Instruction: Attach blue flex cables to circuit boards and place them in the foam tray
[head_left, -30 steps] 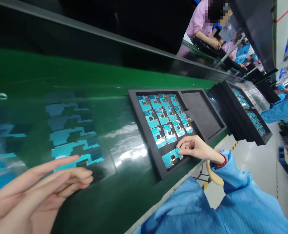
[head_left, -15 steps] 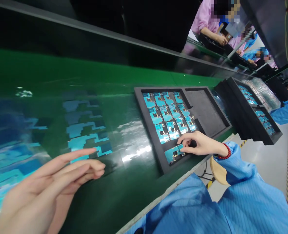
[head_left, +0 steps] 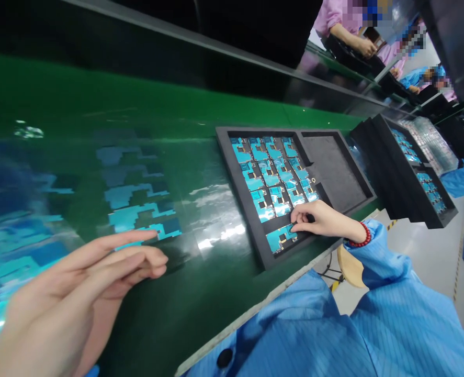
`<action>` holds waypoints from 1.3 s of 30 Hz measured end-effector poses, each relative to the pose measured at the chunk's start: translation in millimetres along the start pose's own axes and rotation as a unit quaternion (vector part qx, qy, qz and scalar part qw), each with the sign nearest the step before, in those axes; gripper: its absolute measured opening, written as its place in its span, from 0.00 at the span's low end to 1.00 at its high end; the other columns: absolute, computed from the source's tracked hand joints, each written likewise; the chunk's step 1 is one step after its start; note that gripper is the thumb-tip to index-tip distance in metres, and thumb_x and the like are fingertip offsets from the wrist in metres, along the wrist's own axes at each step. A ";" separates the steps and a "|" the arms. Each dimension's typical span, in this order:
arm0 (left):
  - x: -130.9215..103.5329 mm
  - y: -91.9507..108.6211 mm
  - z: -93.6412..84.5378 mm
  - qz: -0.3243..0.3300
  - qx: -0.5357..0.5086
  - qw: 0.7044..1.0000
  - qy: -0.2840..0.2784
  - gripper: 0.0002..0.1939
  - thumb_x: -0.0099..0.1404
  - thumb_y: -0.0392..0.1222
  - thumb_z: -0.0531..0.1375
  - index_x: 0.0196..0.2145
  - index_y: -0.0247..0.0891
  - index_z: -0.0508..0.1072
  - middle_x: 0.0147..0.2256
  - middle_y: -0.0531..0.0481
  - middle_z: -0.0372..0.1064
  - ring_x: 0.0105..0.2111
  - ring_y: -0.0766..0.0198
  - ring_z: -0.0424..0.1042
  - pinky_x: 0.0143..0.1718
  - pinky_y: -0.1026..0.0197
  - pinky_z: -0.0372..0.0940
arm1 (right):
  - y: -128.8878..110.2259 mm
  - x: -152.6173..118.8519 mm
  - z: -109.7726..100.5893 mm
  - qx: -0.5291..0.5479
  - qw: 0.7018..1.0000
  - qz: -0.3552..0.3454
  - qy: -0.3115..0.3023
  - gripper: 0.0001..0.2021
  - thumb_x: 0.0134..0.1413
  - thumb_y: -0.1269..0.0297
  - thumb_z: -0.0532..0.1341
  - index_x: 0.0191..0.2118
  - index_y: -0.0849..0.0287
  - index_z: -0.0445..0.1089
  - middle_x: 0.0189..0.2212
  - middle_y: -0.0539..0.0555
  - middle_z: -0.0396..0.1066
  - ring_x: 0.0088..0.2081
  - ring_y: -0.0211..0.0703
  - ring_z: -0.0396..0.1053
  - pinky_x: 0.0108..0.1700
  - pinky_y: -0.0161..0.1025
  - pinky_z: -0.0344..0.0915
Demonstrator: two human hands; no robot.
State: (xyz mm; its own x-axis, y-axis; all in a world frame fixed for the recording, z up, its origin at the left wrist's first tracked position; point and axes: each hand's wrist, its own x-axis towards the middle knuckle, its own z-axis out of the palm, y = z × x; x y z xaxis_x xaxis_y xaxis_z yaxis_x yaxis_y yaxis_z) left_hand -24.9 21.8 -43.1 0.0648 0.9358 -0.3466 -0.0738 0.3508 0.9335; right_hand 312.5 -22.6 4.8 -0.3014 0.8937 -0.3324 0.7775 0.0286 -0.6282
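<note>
My right hand point(head_left: 318, 219), with a red bead bracelet at the wrist, pinches the right end of a teal circuit board point(head_left: 281, 240). That board lies in the near-edge slot of a black foam tray point(head_left: 242, 199); my fingers partly cover it. Beyond it, the same tray section holds rows of similar circuit boards point(head_left: 267, 173). My left hand point(head_left: 86, 288) hovers low over the green bench at the left, index finger stretched out, the others loosely bent, nothing visible in it. Just beyond its fingertips lies a column of teal board-shaped pieces point(head_left: 132, 217).
The tray's other section point(head_left: 328, 159) is bare black foam. To the right stand stacked black trays point(head_left: 396, 173) with more boards, and clear plastic trays point(head_left: 431, 144) behind. Glossy teal sheets point(head_left: 23, 262) lie far left. A wooden stool point(head_left: 351, 268) stands below the bench edge. Co-workers point(head_left: 349, 36) sit beyond.
The camera view has shifted slightly, so the bench and tray sit a little higher in the picture. My right hand stays on the same board; my left hand has barely moved.
</note>
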 end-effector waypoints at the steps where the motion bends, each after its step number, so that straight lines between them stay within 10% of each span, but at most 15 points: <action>1: 0.0 0.5 -0.5 -0.015 -0.013 1.000 -0.010 0.04 0.53 0.40 0.67 0.29 0.43 0.78 0.22 0.55 0.72 0.24 0.66 0.71 0.25 0.71 0.69 | 2.1 -0.5 -1.4 0.009 1.000 -0.005 -0.007 0.08 0.57 0.62 0.64 0.35 0.62 0.69 0.23 0.48 0.68 0.26 0.34 0.66 0.31 0.31 0.62; 10: 6.2 29.5 -2.3 0.002 -0.159 0.987 0.018 0.05 0.49 0.36 0.62 0.25 0.33 0.78 0.10 0.55 0.56 0.12 0.71 0.54 0.13 0.70 0.56 | -12.9 0.0 -5.6 -0.036 0.990 -0.114 0.071 0.06 0.63 0.66 0.58 0.42 0.60 0.71 0.32 0.52 0.76 0.34 0.39 0.75 0.39 0.34 0.68; 16: 21.9 43.8 -28.0 0.023 -0.254 0.966 0.041 0.26 0.67 0.34 0.42 0.15 0.36 0.67 0.09 0.59 0.41 0.09 0.72 0.41 0.11 0.68 0.45 | -73.1 72.1 2.2 -0.130 0.946 -0.296 0.022 0.11 0.65 0.65 0.55 0.47 0.64 0.69 0.45 0.61 0.74 0.46 0.47 0.73 0.49 0.42 0.70; 23: 39.9 30.6 -48.7 0.005 -0.321 0.947 -0.006 0.24 0.70 0.52 0.55 0.20 0.38 0.60 0.13 0.65 0.44 0.10 0.74 0.45 0.11 0.68 0.45 | -99.6 140.0 61.5 -0.269 0.915 -0.287 -0.088 0.48 0.54 0.39 0.58 0.66 0.77 0.47 0.67 0.79 0.40 0.69 0.69 0.41 0.63 0.68 0.51; 39: 40.6 7.7 -30.8 0.063 -0.109 0.992 0.033 0.11 0.68 0.46 0.59 0.34 0.34 0.70 0.26 0.56 0.65 0.19 0.72 0.62 0.19 0.67 0.62 | -80.3 140.1 83.8 -0.260 0.906 -0.334 0.026 0.25 0.65 0.58 0.54 0.62 0.68 0.61 0.64 0.70 0.56 0.65 0.59 0.56 0.63 0.57 0.61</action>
State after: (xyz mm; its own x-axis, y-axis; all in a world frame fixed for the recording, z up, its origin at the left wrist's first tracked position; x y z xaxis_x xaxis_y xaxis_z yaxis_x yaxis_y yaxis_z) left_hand -53.5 63.6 -52.8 -0.0226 0.9706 -0.2398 -0.2906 0.2231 0.9305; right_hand 161.6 62.7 -50.2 -0.7848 0.6183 0.0420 0.5896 0.7657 -0.2571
